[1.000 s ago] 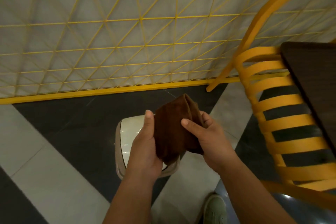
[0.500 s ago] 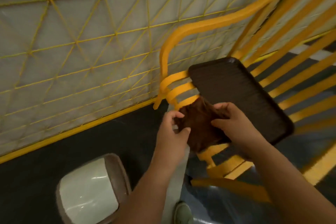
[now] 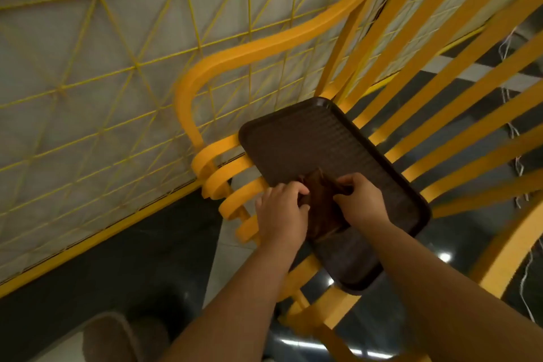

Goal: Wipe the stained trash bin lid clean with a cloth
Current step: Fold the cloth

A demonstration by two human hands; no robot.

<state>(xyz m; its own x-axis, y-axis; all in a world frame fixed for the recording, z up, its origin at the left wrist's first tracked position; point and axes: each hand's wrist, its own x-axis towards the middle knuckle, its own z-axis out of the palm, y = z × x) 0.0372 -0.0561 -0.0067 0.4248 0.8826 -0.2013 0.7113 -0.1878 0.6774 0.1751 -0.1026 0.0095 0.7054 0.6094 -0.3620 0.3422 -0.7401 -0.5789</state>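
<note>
Two hands on one brown cloth; left hand pinches its left edge w/ fingers curled shut on it, right hand grips the top right edge the same way. Vs. 0.5 s ago: view has swung further right and up, so the dark tray now fills the centre and the hands + cloth sit over it, not at its near corner; cloth looks more bunched; cannot tell if it touches the tray. Bin lid has slid to approx. 7 o'clock in view, mostly cut off at the bottom edge, only its brownish rim and a bit of pale top showing, blurred; well apart from the cloth. Count: 1 cloth, 1 tray, 1 bin lid, 2 hands, 1 yellow slatted chair under the tray, 1 yellow lattice panel at 10 o'clock.
</note>
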